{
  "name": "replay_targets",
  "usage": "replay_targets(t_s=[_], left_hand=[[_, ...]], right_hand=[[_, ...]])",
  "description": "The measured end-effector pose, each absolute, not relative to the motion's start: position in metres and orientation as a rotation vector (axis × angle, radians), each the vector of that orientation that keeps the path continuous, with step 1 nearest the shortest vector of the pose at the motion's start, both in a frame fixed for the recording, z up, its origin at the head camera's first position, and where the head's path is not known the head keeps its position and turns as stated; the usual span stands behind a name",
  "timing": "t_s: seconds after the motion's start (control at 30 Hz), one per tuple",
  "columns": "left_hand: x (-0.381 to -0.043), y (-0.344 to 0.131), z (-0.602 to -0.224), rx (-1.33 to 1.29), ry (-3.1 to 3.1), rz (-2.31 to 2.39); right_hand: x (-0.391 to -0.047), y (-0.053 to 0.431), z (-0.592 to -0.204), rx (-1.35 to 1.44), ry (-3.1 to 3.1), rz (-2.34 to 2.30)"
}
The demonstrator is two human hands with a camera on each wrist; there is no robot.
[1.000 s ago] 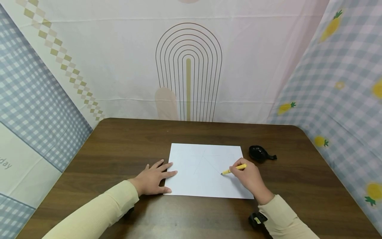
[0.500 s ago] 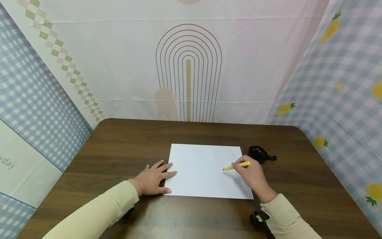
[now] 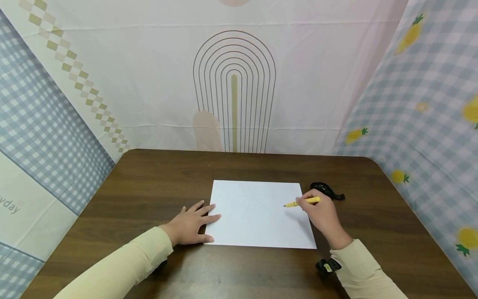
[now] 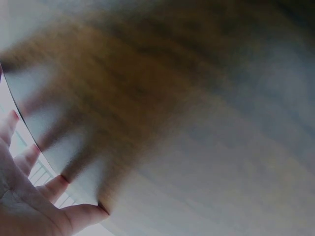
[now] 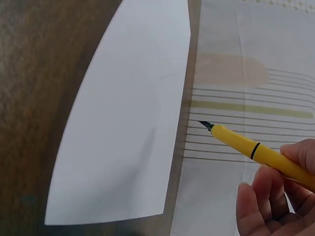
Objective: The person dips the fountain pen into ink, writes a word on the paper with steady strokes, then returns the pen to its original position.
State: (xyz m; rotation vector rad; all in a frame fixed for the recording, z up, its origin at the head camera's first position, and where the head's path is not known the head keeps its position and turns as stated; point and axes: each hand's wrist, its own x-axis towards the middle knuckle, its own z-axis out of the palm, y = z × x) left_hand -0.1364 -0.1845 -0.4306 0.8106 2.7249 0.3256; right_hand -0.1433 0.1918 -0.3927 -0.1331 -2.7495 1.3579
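A white sheet of paper (image 3: 257,232) lies on the brown table, with thin straight lines crossing on its upper half like part of a star. My left hand (image 3: 192,224) rests spread at the sheet's left edge, fingertips on the paper; the left wrist view shows the same fingers (image 4: 54,187) from low down. My right hand (image 3: 323,209) pinches a yellow fountain pen (image 3: 302,202) over the right side of the sheet. In the right wrist view the pen (image 5: 241,142) shows its dark nib pointing away from the fingers, raised off the paper.
A black tape dispenser-like object (image 3: 328,190) lies beyond my right hand, partly covered by it. The wooden table (image 3: 239,270) has rounded far corners. A printed white cloth (image 3: 157,83) hangs behind it, and a blue checked cloth (image 3: 403,137) hangs at the right.
My right hand has lifted the pen's tip from the lower end of a slanting line and drawn it up and to the right. The left hand stays in place on the sheet.
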Motion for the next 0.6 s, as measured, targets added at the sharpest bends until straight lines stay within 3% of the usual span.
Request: replay_targets(t_s=[0.6], left_hand=[[-0.136,-0.186,-0.431,0.819,2.728,0.317]], right_hand=[[-0.153,0.216,-0.39,-0.163,-2.646,1.411]])
